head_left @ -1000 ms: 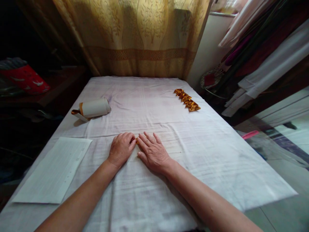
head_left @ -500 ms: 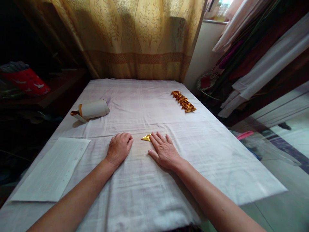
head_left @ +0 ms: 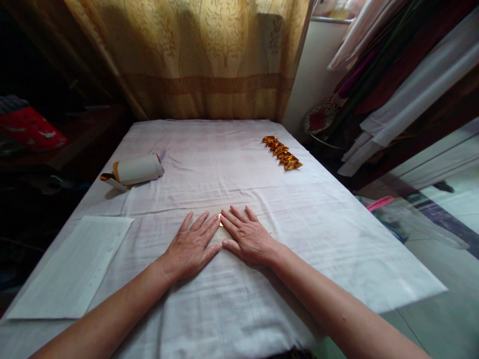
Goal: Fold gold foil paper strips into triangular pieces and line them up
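Both my hands lie flat, fingers stretched out, on the white cloth (head_left: 262, 174) over the table. My left hand (head_left: 192, 247) and my right hand (head_left: 247, 235) meet at the fingertips over a small folded gold foil piece (head_left: 220, 220). Only a sliver of the gold piece shows between the fingertips; my right hand covers the rest of it. A row of several folded gold pieces (head_left: 282, 153) lies at the far right of the cloth. A roll of white paper with gold foil (head_left: 133, 171) lies at the far left.
A white sheet of paper (head_left: 71, 264) lies flat at the near left. A gold patterned curtain (head_left: 202, 55) hangs behind the table. Hanging fabrics (head_left: 392, 85) crowd the right side. A dark shelf with a red item (head_left: 30, 129) stands at the left.
My left hand has opened from a loose fist to flat fingers and moved right. My right hand slid left over the gold triangle, which now is almost hidden.
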{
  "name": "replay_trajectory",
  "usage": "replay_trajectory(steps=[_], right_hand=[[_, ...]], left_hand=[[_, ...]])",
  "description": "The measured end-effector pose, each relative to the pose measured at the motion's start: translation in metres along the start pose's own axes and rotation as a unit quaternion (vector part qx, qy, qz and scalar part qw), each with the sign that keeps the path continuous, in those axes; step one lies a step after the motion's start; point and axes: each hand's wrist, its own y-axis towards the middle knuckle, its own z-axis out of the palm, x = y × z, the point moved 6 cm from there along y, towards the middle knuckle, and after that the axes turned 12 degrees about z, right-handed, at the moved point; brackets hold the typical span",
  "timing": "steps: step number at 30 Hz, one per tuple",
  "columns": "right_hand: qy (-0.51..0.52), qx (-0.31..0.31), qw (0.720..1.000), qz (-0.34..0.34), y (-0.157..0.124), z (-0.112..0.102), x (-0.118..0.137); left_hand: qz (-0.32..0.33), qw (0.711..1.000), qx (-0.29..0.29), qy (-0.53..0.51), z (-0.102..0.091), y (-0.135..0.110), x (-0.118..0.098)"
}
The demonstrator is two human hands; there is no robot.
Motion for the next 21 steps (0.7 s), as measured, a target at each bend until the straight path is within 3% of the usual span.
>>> replay_trajectory(steps=[10, 17, 21], right_hand=[[-0.021, -0.016, 0.999, 0.023, -0.018, -0.004, -0.022], [-0.035, -0.013, 0.999, 0.037, -0.027, -0.006, -0.027], [-0.027, -0.028, 0.998, 0.054, -0.018, -0.01, -0.016]], left_hand=[[-0.017, 1.0, 0.008, -0.005, -0.004, 0.001, 0.001], [-0.031, 0.999, -0.005, 0.01, -0.007, -0.014, 0.001], [-0.043, 0.999, -0.009, 0.026, -0.007, -0.023, 0.005]])
